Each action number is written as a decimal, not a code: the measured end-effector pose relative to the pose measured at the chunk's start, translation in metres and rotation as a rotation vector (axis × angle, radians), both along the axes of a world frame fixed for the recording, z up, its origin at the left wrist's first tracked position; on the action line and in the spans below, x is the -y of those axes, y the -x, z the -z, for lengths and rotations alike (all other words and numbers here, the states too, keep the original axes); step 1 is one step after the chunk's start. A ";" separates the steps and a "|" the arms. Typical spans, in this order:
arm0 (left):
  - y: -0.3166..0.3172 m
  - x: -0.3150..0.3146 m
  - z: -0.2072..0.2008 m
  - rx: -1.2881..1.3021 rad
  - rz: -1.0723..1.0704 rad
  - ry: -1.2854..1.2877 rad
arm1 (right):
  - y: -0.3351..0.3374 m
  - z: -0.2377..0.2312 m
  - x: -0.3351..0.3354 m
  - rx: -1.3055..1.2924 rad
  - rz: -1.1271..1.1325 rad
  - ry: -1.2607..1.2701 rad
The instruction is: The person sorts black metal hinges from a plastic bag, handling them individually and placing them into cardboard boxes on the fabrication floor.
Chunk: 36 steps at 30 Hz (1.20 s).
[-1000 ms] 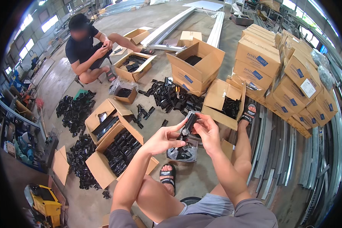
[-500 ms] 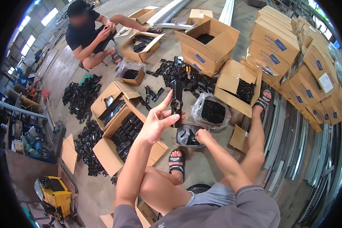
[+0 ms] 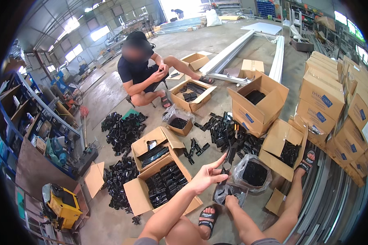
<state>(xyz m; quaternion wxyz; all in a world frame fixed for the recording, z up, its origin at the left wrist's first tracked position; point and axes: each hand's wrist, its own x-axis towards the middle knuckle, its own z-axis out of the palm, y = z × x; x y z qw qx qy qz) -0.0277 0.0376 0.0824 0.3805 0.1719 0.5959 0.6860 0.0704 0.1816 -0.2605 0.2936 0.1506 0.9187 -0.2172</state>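
A long, narrow black part [image 3: 230, 156] with a notch in its side is gripped between the thumb and fingers of my left hand [image 3: 208, 178]. My left index finger extends along it. Just below, my right hand [image 3: 232, 201] reaches into a small container lined with a clear plastic bag [image 3: 220, 197], its fingers hidden. Beside that stands a larger clear bag [image 3: 252, 171] full of small black pieces. Left of my hands, an open carton [image 3: 133, 197] holds rows of black parts.
Piles of black parts [image 3: 120, 130] lie on the floor around open cartons [image 3: 257, 102]. An orange-handled tool [image 3: 236, 130] rests among them. Opposite, a co-worker [image 3: 141, 73] sits with both hands together. Stacked cartons [image 3: 321, 98] and long metal profiles [image 3: 310, 200] line the right side.
The view has tilted upward, showing more of the hall. My left hand still holds the black part, now more tilted. My right hand has moved further over the small bag.
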 end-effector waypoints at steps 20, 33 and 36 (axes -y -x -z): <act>-0.013 0.012 -0.006 -0.056 -0.059 0.040 | -0.021 -0.084 -0.001 -0.205 0.240 0.099; -0.035 -0.031 -0.009 -0.030 0.051 -0.017 | -0.016 -0.274 -0.086 -1.108 0.562 0.942; -0.039 -0.032 -0.006 0.021 0.022 -0.049 | -0.009 -0.313 -0.075 -1.183 0.547 1.087</act>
